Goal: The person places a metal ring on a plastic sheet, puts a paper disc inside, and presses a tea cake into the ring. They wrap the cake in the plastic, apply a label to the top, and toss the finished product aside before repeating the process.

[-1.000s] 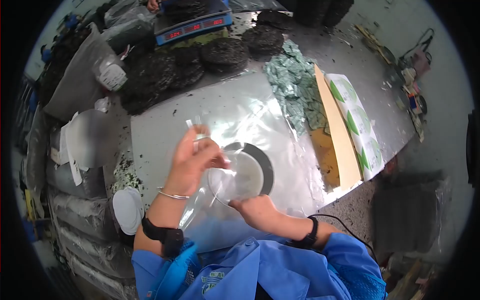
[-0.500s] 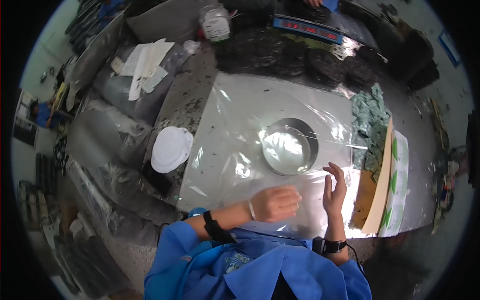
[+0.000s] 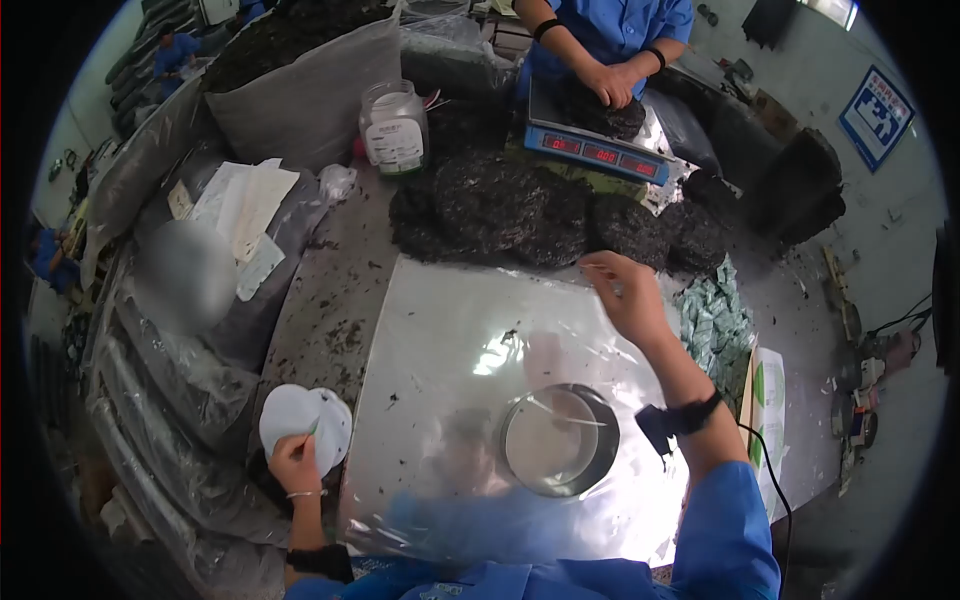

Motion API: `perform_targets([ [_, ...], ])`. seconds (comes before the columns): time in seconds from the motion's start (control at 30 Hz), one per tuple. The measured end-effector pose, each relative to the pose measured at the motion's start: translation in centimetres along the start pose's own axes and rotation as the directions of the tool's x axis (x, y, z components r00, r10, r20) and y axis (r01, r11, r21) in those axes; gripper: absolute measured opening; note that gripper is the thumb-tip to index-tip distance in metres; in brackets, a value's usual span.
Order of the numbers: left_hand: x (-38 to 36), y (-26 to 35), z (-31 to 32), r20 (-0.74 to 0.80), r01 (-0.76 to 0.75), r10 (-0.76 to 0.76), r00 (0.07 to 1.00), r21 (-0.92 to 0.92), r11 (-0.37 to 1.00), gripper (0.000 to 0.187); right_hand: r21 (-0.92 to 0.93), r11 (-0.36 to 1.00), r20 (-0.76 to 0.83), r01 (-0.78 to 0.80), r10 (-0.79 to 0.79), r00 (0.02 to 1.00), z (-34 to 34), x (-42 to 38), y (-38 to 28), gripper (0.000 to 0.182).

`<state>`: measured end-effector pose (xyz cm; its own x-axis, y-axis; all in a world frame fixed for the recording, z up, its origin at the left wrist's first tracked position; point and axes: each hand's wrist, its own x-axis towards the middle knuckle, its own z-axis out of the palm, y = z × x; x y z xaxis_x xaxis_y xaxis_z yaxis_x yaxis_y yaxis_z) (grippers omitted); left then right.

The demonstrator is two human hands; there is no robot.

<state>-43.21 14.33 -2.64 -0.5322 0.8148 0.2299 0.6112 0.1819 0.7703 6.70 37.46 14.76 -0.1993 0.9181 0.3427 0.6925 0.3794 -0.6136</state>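
Note:
My left hand (image 3: 295,462) is at the left side, its fingertips pinched at the edge of a white round sheet (image 3: 287,412) on a small stack. A bit of green shows by the fingertips. My right hand (image 3: 628,298) reaches forward over the table, fingers apart and slightly bent, its fingertips by the near edge of the dark, dried-seaweed-like round cakes (image 3: 490,210). Whether they touch is hard to tell. A round metal ring mould (image 3: 600,455) stands on the clear plastic sheet (image 3: 440,340) near my body, between my arms.
Across the table a co-worker's hands (image 3: 610,85) press a dark cake on a blue scale (image 3: 600,152). A clear jar (image 3: 395,130) stands back left. Papers (image 3: 245,205) lie on plastic-wrapped bundles at left. Crumpled green packets (image 3: 715,320) and a green-white box (image 3: 768,410) are at right.
My left hand has moved left to the white round sheets. My right hand has stretched forward to the dark cakes. The view has tilted up, showing the co-worker at the scale.

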Motion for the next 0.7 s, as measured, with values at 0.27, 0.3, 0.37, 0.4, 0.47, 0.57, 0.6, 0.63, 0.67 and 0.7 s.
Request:
perform_targets([
  [0.27, 0.4, -0.7, -0.4, 0.074, 0.339, -0.331, 0.941, -0.192, 0.921, 0.009, -0.414, 0.841, 0.39, 0.347, -0.18, 0.903, 13.4, 13.8, 6.8, 0.077],
  [0.3, 0.6, 0.2, -0.4, 0.073, 0.337, -0.329, 0.941, -0.183, 0.924, 0.009, -0.446, 0.82, 0.42, 0.359, -0.163, 0.893, 13.7, 14.1, 7.1, 0.077],
  [0.37, 0.6, 3.2, -0.2, 0.042, 0.26, -0.257, 0.966, -0.113, 0.959, 0.008, -0.518, 0.779, 0.448, 0.353, -0.104, 0.888, 14.2, 13.7, 6.7, 0.073],
  [0.4, 0.4, 3.2, -0.3, 0.041, 0.248, -0.245, 0.969, -0.113, 0.962, 0.008, -0.519, 0.781, 0.437, 0.347, -0.106, 0.893, 14.5, 13.4, 6.7, 0.073],
  [0.47, -0.1, 2.4, 0.4, 0.072, -0.226, 0.216, 0.974, 0.16, 0.961, 0.007, -0.619, 0.686, 0.391, 0.382, -0.152, 0.908, 14.7, 13.1, 6.6, 0.068],
  [0.57, 0.9, -2.3, -0.5, 0.117, 0.079, -0.06, 0.991, -0.17, 0.982, 0.008, -0.554, 0.756, 0.194, 0.35, -0.291, 0.937, 9.8, 11.9, 5.3, 0.069],
  [0.6, 1.1, -3.2, -1.2, 0.161, 0.227, -0.178, 0.971, -0.375, 0.899, 0.007, -0.554, 0.749, 0.099, 0.362, -0.372, 0.923, 7.8, 11.5, 4.5, 0.071],
  [0.63, 1.7, -4.4, -2.1, 0.109, 0.135, -0.099, 0.989, -0.403, 0.905, 0.007, -0.551, 0.74, 0.079, 0.385, -0.413, 0.907, 5.5, 11.1, 3.9, 0.072],
  [0.67, 2.2, -4.0, -2.8, 0.075, 0.058, -0.029, 0.997, -0.419, 0.906, 0.008, -0.546, 0.737, 0.068, 0.398, -0.435, 0.898, 2.7, 9.7, 2.5, 0.074],
  [0.7, 2.3, -1.1, -3.9, 0.056, 0.044, -0.018, 0.998, -0.507, 0.861, 0.008, -0.522, 0.743, 0.052, 0.419, -0.462, 0.885, 0.0, 8.4, 1.3, 0.076],
])
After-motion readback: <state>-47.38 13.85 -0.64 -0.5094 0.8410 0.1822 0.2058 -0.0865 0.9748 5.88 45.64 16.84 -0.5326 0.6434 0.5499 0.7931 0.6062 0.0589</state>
